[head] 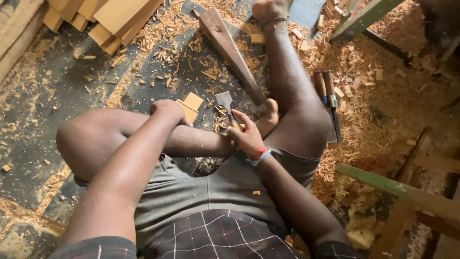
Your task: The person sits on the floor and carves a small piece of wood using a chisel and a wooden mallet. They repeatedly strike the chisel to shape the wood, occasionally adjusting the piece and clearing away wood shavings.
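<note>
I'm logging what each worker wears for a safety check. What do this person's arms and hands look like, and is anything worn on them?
Both arms are bare from the short dark plaid sleeves down, with no gloves. The right hand has blue and red bands around its wrist. The left hand shows no band, ring or watch.

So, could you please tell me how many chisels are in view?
3: one chisel in the right hand; two spare chisels lying beside the right knee. Shavings may hide others.

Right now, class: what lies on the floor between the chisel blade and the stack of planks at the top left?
In the head view, between chisel and planks lie a small flat wood block and scattered chips on dark floor.
</note>
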